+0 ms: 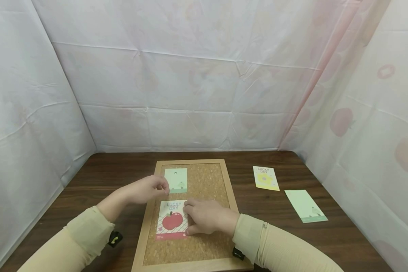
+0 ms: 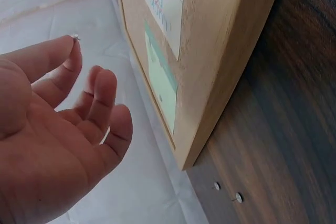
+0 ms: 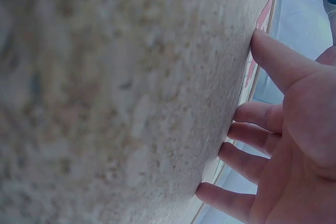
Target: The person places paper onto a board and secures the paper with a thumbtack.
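Observation:
My left hand (image 1: 149, 190) pinches a small metal thumbtack (image 2: 75, 37) between thumb and index fingertip, above the board's left side. My right hand (image 1: 207, 216) rests with spread fingers on the right edge of an apple card (image 1: 172, 223) printed LUCKY DAY. That card lies on the cork board (image 1: 204, 249), which has a pale wooden frame. Above it on the cork lies a pale green card (image 1: 176, 177) with a small dark spot near its top, perhaps a tack. In the right wrist view, the right fingertips touch the board's surface; the card is mostly hidden there.
Two loose thumbtacks (image 2: 239, 197) lie on the dark wooden table (image 1: 115, 166) beside the board. On the right are a yellow flower card (image 1: 266, 179) and another pale green card (image 1: 304, 204). White curtains (image 1: 190, 75) enclose the table at the back and sides.

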### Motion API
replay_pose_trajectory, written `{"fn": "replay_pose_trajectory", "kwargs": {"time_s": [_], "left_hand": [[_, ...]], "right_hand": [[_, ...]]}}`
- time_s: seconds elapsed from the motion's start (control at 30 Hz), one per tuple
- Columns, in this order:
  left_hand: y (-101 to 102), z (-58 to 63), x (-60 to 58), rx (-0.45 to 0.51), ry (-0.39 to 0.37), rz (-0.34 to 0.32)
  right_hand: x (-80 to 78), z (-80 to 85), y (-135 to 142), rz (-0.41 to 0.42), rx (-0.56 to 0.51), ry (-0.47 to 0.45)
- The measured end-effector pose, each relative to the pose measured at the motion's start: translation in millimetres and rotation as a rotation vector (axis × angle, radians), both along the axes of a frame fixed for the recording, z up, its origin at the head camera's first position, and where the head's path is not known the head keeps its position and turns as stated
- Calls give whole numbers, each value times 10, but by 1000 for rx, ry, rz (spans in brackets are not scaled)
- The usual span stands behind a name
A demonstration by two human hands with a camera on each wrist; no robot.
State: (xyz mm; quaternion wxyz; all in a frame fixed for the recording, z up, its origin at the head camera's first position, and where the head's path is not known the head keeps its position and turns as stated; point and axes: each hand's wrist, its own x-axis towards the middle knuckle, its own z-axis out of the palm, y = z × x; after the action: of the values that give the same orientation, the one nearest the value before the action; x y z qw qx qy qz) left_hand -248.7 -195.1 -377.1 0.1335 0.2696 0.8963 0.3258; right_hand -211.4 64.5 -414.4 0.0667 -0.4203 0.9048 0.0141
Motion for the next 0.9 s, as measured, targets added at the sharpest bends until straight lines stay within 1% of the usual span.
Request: {"fn": "replay_pose_trajectory", "kwargs": {"time_s": [0.2,0.33,0.5,0.67,0.8,0.9], "left_hand": [[74,-52,8,-41,-35,38],[142,-71,15,-50,-47,44],[204,-113,1,-62,-40,9],[248,-159,-20,-105,-26,-21],[288,-197,-35,-121,-8,-83],[314,-219,-38,-139,-19,-112]], "right_hand": [[10,3,1,-3,-1,-16],[13,14,2,-8,-2,-20],[9,-1,-2,-7,5,-13],[19,7,0,2,10,-7],[30,16,3,4,9,-4],[36,18,7,7,8,-2]]}}
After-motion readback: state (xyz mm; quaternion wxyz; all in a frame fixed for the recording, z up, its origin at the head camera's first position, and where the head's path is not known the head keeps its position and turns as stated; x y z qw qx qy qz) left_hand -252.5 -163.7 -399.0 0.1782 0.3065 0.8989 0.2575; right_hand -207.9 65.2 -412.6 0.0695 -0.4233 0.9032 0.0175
